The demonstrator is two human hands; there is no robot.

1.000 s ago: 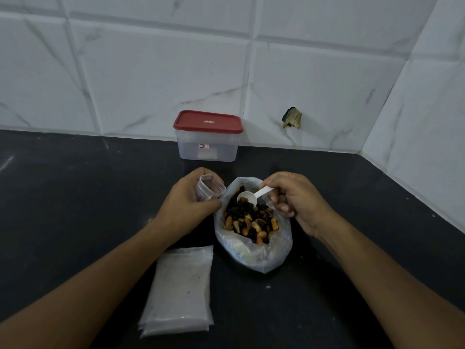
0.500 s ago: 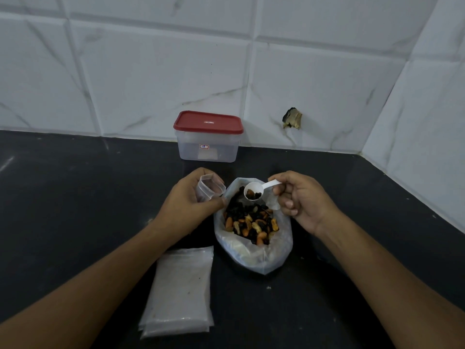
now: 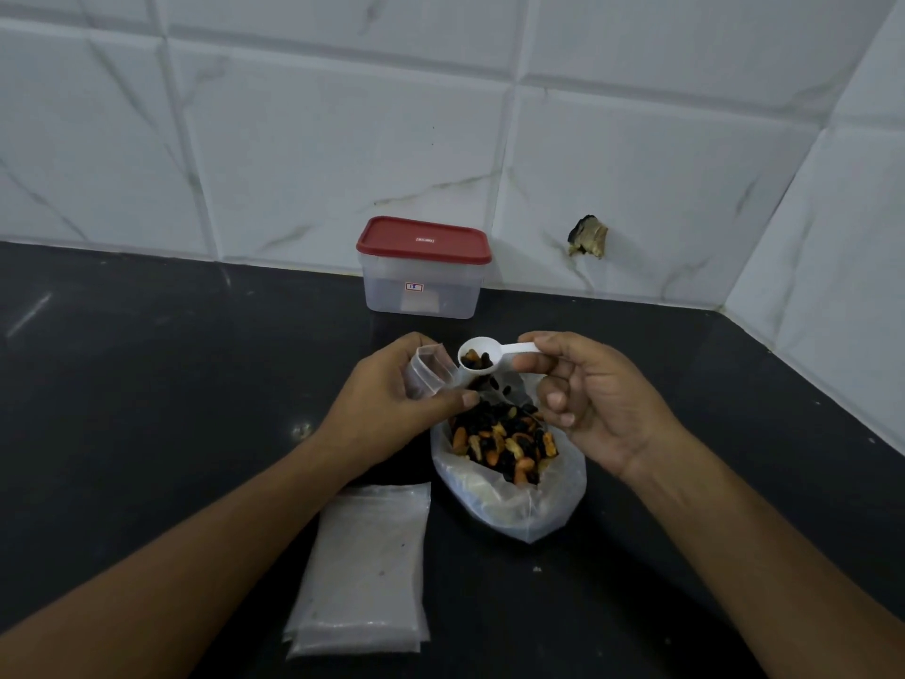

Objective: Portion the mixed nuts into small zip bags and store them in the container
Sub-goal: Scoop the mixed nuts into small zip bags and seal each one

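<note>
An open plastic bag of mixed nuts (image 3: 504, 448) lies on the black counter (image 3: 147, 409). My left hand (image 3: 387, 404) grips a small clear zip bag (image 3: 428, 370) with its mouth held open, just left of the nuts. My right hand (image 3: 587, 404) pinches the handle of a white scoop (image 3: 482, 355) that carries a few nuts, with its bowl right beside the mouth of the zip bag. A clear container with a red lid (image 3: 423, 267) stands shut against the back wall.
A flat stack of empty zip bags (image 3: 362, 570) lies on the counter near my left forearm. White tiled walls enclose the counter at the back and right. A broken hole (image 3: 587, 236) marks the back wall.
My right hand has lifted the scoop out of the nut bag with nuts in it and carried it up and left to the zip bag's mouth. My left hand stayed put.
</note>
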